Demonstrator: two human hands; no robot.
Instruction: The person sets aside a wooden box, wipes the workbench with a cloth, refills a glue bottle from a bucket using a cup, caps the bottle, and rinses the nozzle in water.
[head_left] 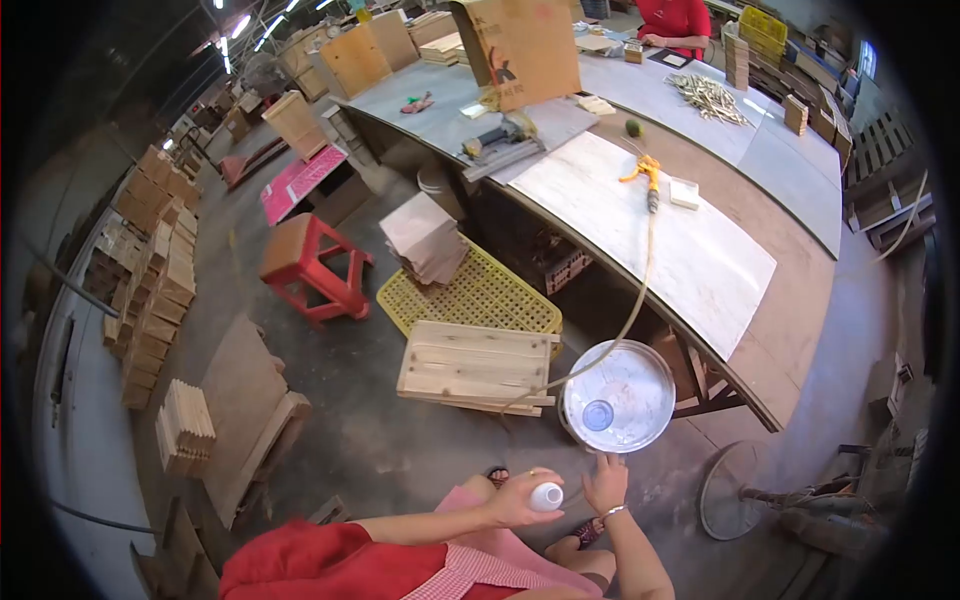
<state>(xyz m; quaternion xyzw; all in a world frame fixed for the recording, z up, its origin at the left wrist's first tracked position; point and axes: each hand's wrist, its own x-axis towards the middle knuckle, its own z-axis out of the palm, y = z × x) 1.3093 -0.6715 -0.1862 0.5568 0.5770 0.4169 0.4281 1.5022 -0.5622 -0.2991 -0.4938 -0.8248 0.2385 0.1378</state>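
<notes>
My left hand point(524, 499) is wrapped round a small white bottle point(547, 496), whose round end faces up toward me. My right hand point(605, 486), with a bracelet at the wrist, reaches to the near edge of a white bucket point(650, 375). Its fingers are stretched out at the rim; whether they touch it I cannot tell. A round bluish cap or cup point(598, 415) shows on the bucket's whitish, smeared top. A hose point(640, 295) runs from an orange air gun point(648, 172) on the worktable down past the bucket.
Wooden boards point(478, 362) and a yellow plastic crate point(475, 290) lie left of the bucket. A red stool point(315, 265) stands further left. The long worktable point(690, 240) bears a cardboard box point(525, 50) and a pile of sticks point(708, 98). A person in red point(675, 22) is behind it.
</notes>
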